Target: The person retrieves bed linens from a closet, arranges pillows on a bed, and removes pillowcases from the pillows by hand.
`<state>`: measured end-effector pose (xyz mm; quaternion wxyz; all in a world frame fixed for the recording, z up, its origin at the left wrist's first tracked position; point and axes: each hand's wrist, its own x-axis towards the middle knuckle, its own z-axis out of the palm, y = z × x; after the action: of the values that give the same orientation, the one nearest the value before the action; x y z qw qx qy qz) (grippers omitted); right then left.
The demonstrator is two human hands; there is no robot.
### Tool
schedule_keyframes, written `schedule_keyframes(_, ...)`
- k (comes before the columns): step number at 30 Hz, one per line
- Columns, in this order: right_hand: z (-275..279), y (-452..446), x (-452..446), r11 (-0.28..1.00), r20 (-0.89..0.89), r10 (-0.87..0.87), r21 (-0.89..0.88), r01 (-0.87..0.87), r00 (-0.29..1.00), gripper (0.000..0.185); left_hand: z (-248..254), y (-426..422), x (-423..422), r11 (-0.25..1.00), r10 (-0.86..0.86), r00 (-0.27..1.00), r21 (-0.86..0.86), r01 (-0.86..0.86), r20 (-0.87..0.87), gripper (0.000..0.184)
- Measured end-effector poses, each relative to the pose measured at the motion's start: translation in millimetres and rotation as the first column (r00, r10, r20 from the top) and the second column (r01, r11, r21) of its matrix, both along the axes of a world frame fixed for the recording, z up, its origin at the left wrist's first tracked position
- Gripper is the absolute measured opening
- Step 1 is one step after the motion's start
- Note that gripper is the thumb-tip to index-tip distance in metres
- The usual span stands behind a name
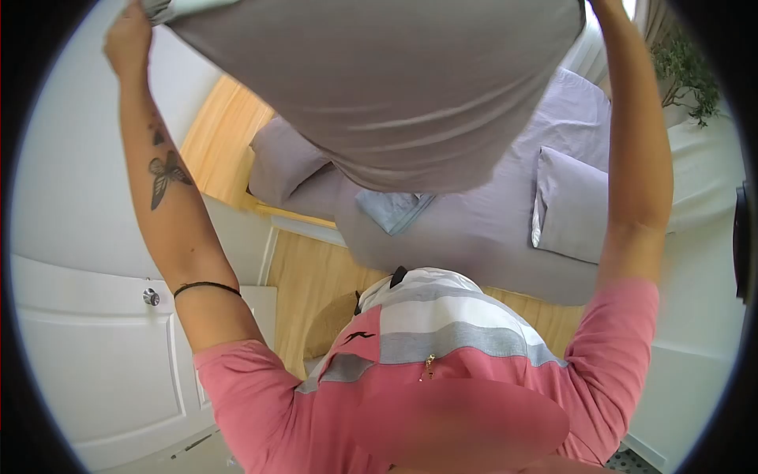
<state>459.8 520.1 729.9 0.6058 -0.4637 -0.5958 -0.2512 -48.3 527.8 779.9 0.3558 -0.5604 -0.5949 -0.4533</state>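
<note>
At the far left, the left hand is raised high, and its fingers are folded tightly around the corner region of a grey cloth. Below, on the near left, there is a white door. Next toward the right, beyond the arm, stands a wooden panel, and beside it a grey pillow on the left end of the bed.

The grey cloth is in the middle, held in the air between the two arms and above the far part of the bed. Under its hanging edge, a folded blue cloth rests on the bed. Farther right lies a second pillow, partly hidden by the right arm. The right hand is at the far side, mostly cut by the upper border, so I cannot tell how its fingers stand.

I judge that the work is partway: the cloth is lifted and spread, but it is neither laid down nor folded. Its long axis seems to run from left to right, although the far part is outside the view and I cannot be certain. The lower edge sags in a round curve and points toward the person.
</note>
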Motion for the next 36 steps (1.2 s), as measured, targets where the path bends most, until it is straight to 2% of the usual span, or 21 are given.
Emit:
schedule_keyframes(1,-12,2,5,0.962,-0.163,0.025,-0.263,-0.068,0.986,0.049,-17,10,9,0.996,0.082,0.994,-0.019,-0.084,-0.077,0.054)
schedule_keyframes(3,-9,-13,25,0.923,-0.389,0.286,-0.134,-0.361,0.876,0.047,-34,18,34,0.992,-0.066,0.996,-0.104,0.071,0.052,0.054)
schedule_keyframes(5,3,-57,6,0.979,-0.445,0.187,0.013,-0.203,0.876,0.046,-40,22,61,0.972,-0.180,0.977,-0.133,0.195,0.114,0.053)
schedule_keyframes(6,0,-60,16,0.911,-0.242,0.372,-0.087,-0.402,0.896,0.046,-50,26,74,0.935,-0.283,0.943,-0.169,0.312,0.175,0.053)
schedule_keyframes(7,-1,-59,21,0.911,-0.236,0.371,-0.094,-0.401,0.898,0.046,-62,29,90,0.883,-0.430,0.870,-0.086,0.461,0.242,0.052)
schedule_keyframes(9,-4,-67,19,0.780,-0.527,0.517,-0.035,-0.625,0.675,0.055,-88,52,100,0.830,-0.460,0.800,-0.134,0.542,0.384,0.051)
schedule_keyframes(10,-6,-71,14,0.782,-0.525,0.512,-0.043,-0.622,0.680,0.055,-101,58,108,0.826,-0.445,0.795,-0.154,0.542,0.413,0.053)
schedule_keyframes(11,-10,-77,2,0.783,-0.648,0.531,0.128,-0.609,0.546,0.048,-117,72,111,0.776,-0.500,0.716,-0.114,0.620,0.488,0.045)
schedule_keyframes(12,-14,-83,-10,0.776,-0.721,0.569,0.310,-0.549,0.396,0.042,-137,100,94,0.690,-0.416,0.686,-0.285,0.666,0.597,0.049)
schedule_keyframes(15,-32,-104,-49,0.804,-0.547,0.581,0.273,-0.528,0.602,0.041,-185,99,101,0.445,-0.234,0.304,-0.176,0.878,0.924,0.046)
schedule_keyframes(17,-54,-113,-98,0.816,-0.381,0.563,0.114,-0.567,0.733,0.040,-201,52,105,0.322,-0.183,0.065,-0.003,0.947,0.981,0.054)
schedule_keyframes(18,-70,-115,-126,0.801,-0.274,0.575,-0.003,-0.598,0.771,0.040,-219,40,100,0.344,-0.171,0.197,-0.129,0.930,0.965,0.061)
schedule_keyframes(19,-90,-118,-159,0.760,-0.169,0.614,-0.135,-0.636,0.771,0.040,-238,25,92,0.320,-0.122,0.190,-0.143,0.937,0.974,0.066)
schedule_keyframes(22,-167,-119,-266,0.495,0.026,0.824,-0.520,-0.696,0.566,0.040,-312,-16,45,0.217,-0.005,0.154,-0.149,0.965,0.988,0.076)
schedule_keyframes(26,-272,-145,-373,0.116,0.019,0.980,-0.859,-0.498,0.197,0.041,-428,-33,-45,0.040,0.088,0.044,-0.048,0.998,0.995,0.084)
schedule_keyframes(28,-317,-153,-386,-0.110,-0.159,0.984,-0.892,-0.439,0.077,0.042,-488,-50,-86,0.104,0.291,0.043,-0.077,0.992,0.956,0.088)
schedule_keyframes(30,-363,-153,-376,-0.363,-0.415,0.910,-0.811,-0.458,0.013,0.037,-541,-79,-118,0.288,0.626,-0.027,-0.199,0.937,0.779,0.091)
schedule_keyframes(32,-379,-136,-333,-0.432,-0.546,0.809,-0.803,-0.411,0.216,0.033,-560,-95,-112,0.263,0.662,-0.007,-0.224,0.938,0.749,0.091)
schedule_keyframes(33,-393,-130,-307,-0.359,-0.531,0.762,-0.823,-0.440,0.371,0.030,-569,-105,-108,0.240,0.684,0.025,-0.257,0.936,0.729,0.090)
schedule_keyframes(34,-407,-124,-286,-0.188,-0.359,0.714,-0.925,-0.330,0.601,0.031,-581,-108,-108,0.275,0.709,0.013,-0.294,0.915,0.705,0.089)
schedule_keyframes(36,-438,-123,-237,0.092,-0.189,0.567,-0.952,-0.290,0.802,0.035,-606,-113,-101,0.293,0.691,0.021,-0.307,0.905,0.722,0.087)
